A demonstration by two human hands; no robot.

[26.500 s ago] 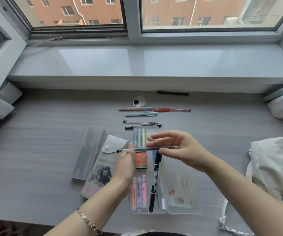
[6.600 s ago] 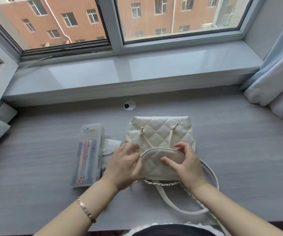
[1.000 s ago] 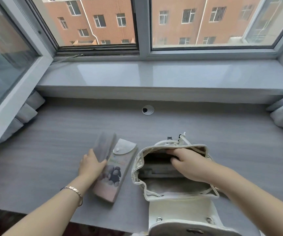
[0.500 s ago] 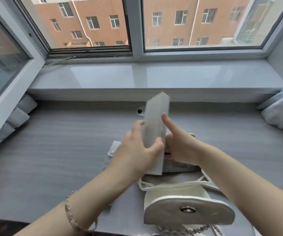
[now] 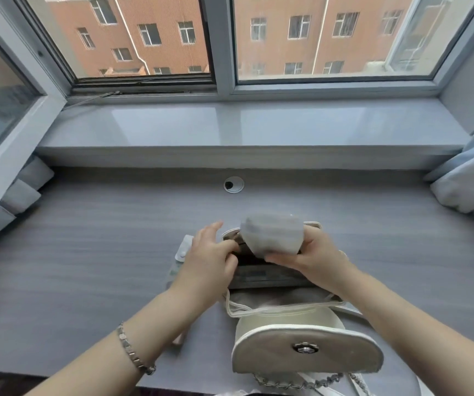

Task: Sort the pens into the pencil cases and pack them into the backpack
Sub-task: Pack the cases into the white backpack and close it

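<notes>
— Where does the pencil case stand?

— At the mouth of the backpack (image 5: 287, 324). A person's right hand (image 5: 315, 261) grips a frosted pencil case (image 5: 273, 235), thumb beneath and fingers round the far side, and holds it tilted over the opening. Whether its lower end is already inside cannot be told.

— And the other hand?

— The left hand (image 5: 210, 261), a bracelet (image 5: 133, 352) on its wrist, has its fingers curled on the bag's left rim, with one finger stretched upward.

— What lies in the bag?

— A second pencil case (image 5: 258, 274), darker in the shadow, lies flat across the inside.

— And round it?

— The white bag rests on a grey wood-grain surface (image 5: 87, 252) under a window sill (image 5: 244, 127). Its flap (image 5: 273, 352) is thrown toward the camera, snap fastener up, and a chain strap (image 5: 301, 382) runs below it. A soft pouch (image 5: 184, 248) lies just left of the bag, mostly hidden by the left hand. A round cable hole (image 5: 233, 184) sits farther back.
</notes>
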